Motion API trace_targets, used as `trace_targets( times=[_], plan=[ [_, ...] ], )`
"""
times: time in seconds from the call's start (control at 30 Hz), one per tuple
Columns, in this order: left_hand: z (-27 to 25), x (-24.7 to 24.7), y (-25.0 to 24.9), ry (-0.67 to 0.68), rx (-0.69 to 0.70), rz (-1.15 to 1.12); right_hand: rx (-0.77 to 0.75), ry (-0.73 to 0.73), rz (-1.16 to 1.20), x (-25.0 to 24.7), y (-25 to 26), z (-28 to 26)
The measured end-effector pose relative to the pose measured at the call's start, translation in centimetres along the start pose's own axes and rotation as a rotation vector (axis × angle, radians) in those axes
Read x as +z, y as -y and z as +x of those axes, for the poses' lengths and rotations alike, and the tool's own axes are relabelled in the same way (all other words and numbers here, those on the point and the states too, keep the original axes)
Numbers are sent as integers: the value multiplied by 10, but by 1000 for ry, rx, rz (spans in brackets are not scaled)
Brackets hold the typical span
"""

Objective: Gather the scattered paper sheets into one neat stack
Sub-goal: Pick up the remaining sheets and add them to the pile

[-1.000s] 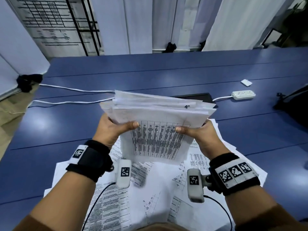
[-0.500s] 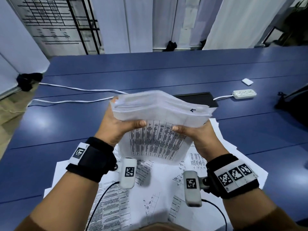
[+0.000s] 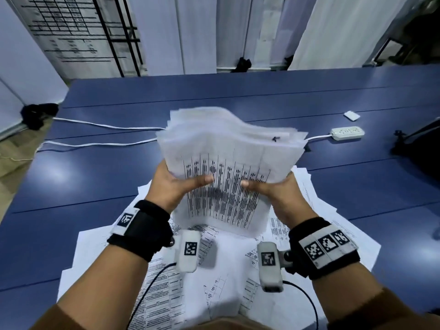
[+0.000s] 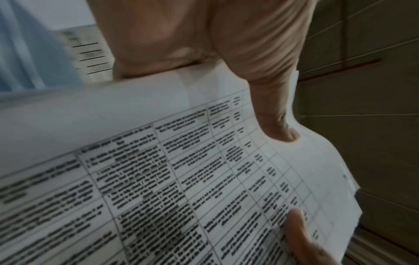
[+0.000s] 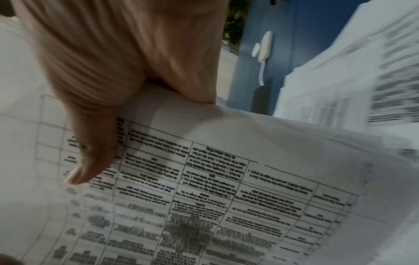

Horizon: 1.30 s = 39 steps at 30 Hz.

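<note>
A thick bundle of printed sheets (image 3: 226, 158) is held up above the blue table (image 3: 95, 177), bent and blurred, its top edges uneven. My left hand (image 3: 176, 186) grips its left side, thumb laid on the front sheet with the printed table. My right hand (image 3: 271, 189) grips the right side the same way. In the left wrist view the left thumb (image 4: 274, 111) presses on the front sheet (image 4: 158, 179). In the right wrist view the right thumb (image 5: 90, 157) lies on the same sheet (image 5: 204, 197). Several loose sheets (image 3: 226, 282) lie spread on the table beneath my wrists.
A white power strip (image 3: 347, 133) with its cable lies at the right, a small white block (image 3: 352, 115) beyond it. White cables (image 3: 100, 144) cross the table's left side. A dark object (image 3: 421, 148) sits at the right edge. White panels (image 3: 190, 32) stand behind the table.
Both hands have raised and tilted the bundle, sliding lower on its sides. The top edges have shifted from a flat fan into a curved, blurred pile.
</note>
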<state>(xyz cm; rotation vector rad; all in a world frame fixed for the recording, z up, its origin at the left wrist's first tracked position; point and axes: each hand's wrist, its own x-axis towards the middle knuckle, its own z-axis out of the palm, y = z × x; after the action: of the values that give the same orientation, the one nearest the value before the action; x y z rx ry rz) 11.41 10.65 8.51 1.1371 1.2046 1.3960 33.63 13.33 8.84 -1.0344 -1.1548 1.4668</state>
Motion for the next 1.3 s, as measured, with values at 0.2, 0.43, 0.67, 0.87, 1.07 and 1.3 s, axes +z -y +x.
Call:
trace_targets(
  times=[0.2,0.43,0.67,0.87,1.07,1.3],
  plan=[
    [9,-12,-17,-69,117,-44,-134,-31,12,-4,22,2],
    [1,-15,16,-16,-49,-10,92,-15,-118,-6,-13,-2],
    [3,-13,-24,-37,103,-36,-61,-10,-56,1,22,5],
    [-4,-25,21,-20,-89,34,115,41,-177,-11,-2,-9],
    [-10,-13,16,-67,-72,45,139,-12,-147,-1,-11,-3],
    [-8,-25,3,-30,-27,85,91,-23,-149,-15,0,-3]
  ],
)
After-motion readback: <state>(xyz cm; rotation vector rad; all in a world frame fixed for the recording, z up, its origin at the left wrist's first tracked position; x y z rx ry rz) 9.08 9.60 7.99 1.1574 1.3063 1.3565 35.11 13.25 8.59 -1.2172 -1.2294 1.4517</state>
